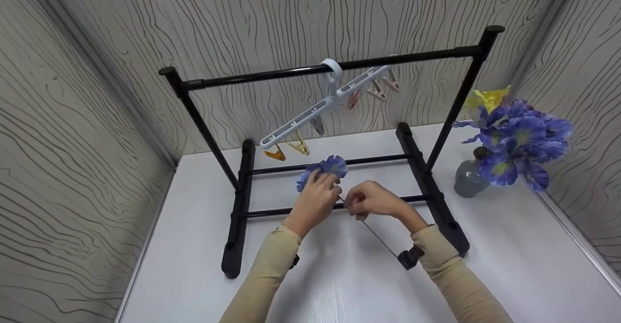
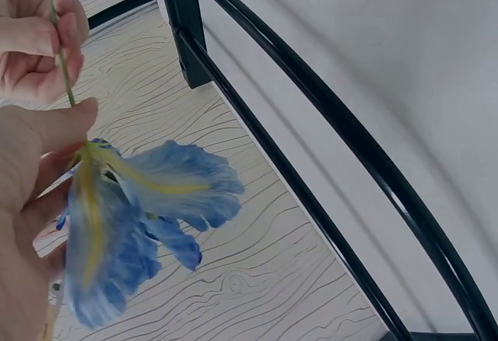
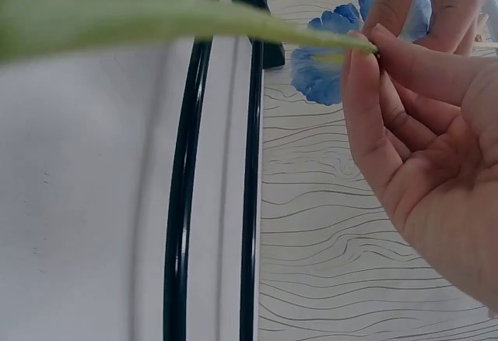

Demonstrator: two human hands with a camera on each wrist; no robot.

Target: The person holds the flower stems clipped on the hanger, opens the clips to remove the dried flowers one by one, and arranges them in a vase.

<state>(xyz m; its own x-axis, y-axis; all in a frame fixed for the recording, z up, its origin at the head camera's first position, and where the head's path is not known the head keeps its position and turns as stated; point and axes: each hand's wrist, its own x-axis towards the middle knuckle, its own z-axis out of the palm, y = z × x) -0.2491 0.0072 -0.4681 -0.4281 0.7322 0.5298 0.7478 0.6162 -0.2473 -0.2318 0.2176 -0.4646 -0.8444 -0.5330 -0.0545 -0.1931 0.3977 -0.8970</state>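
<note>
A blue artificial iris [image 1: 335, 166] with yellow-streaked petals is held by both hands over the rack's lower bars. Just under the bloom [image 2: 175, 177], my left hand [image 1: 315, 201] pinches the flower's base, its thumb in front and fingers behind the petals. Close beside it, my right hand [image 1: 376, 199] pinches the thin green stem [image 1: 381, 239] between thumb and fingertips. The stem's lower length slants down toward the right wrist. In the right wrist view the stem [image 3: 156, 22] runs blurred across the top, and the left hand partly covers the bloom.
Behind the hands stands a black rack [image 1: 271, 77]. On its top bar hangs a pale blue hanger [image 1: 303, 119] with several clips, among them an orange clip [image 1: 275, 154]. At right, a grey vase [image 1: 469, 180] holds blue flowers [image 1: 526, 134] and a yellow flower [image 1: 491, 99].
</note>
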